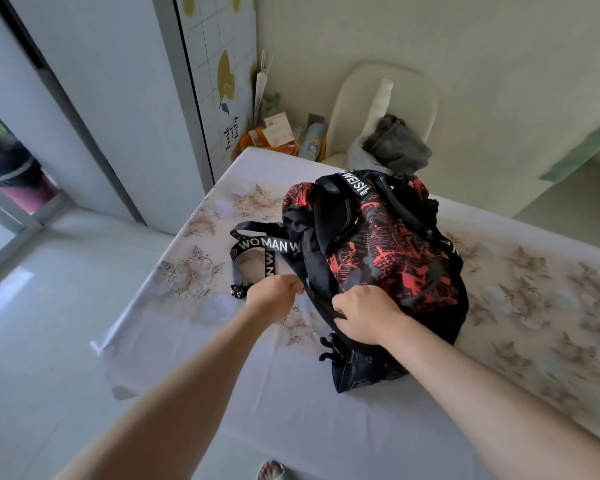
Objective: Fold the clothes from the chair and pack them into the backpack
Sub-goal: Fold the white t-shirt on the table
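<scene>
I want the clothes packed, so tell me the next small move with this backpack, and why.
Probably pull the backpack open along its black side edge: the left grip pinches that edge, the right grip holds it close by, no opening shows, and grey clothes lie bunched on the chair.

Head camera looks forward and down, seemingly near, onto the backpack [388, 258].

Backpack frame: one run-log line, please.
backpack on table | left hand grips its edge | right hand grips its edge | clothes heaped on chair
</scene>
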### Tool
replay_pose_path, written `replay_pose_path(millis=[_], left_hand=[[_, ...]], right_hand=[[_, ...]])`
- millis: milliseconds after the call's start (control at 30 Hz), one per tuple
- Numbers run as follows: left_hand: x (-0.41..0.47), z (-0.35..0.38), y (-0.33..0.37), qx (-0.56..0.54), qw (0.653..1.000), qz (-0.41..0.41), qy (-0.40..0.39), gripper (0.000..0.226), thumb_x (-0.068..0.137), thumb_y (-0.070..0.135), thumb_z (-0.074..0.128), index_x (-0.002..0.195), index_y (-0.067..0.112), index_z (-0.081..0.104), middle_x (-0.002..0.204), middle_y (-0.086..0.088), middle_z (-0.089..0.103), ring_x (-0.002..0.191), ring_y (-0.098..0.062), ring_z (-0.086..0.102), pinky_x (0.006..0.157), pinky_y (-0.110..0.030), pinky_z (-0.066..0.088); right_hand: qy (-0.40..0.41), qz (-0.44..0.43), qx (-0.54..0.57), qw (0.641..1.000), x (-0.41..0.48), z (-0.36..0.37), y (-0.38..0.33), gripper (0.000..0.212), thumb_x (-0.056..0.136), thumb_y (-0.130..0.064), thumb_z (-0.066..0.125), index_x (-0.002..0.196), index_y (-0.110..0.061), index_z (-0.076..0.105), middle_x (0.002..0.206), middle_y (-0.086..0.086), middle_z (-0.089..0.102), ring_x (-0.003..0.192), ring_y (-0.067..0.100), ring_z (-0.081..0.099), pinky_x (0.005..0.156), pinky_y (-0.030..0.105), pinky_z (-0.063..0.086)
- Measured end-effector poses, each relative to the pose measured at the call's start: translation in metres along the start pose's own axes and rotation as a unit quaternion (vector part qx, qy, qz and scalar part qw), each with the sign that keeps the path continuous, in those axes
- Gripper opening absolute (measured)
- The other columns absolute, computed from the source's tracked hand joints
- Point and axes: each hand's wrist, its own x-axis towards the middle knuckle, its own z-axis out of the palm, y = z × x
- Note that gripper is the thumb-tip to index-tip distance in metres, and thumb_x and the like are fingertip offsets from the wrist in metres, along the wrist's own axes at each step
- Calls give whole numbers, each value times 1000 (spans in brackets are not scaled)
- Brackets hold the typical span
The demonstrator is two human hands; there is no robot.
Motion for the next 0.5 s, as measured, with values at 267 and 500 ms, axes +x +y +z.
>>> replay_pose_path(millis=[267, 500], left_hand=[[72, -9, -2, 61, 993, -93, 44, 25, 98, 18, 47, 113, 25, 66, 101, -2, 69, 88, -26, 66, 52, -29, 41], [57, -11, 35, 27, 969, -55, 240, 26, 87, 19, 52, 113, 16, 54, 120, -7, 48, 111, -29, 42, 94, -39, 36]], right_hand=[[17, 15, 109, 994, -21, 18, 11, 21, 86, -41, 64, 76, -28, 51, 68, -9, 57, 69, 14, 51, 66, 29, 43], [137, 2, 220, 966, -21, 13, 26, 21, 89, -39, 59, 73, -26, 60, 64, -12, 57, 60, 8, 54, 57, 29, 48]])
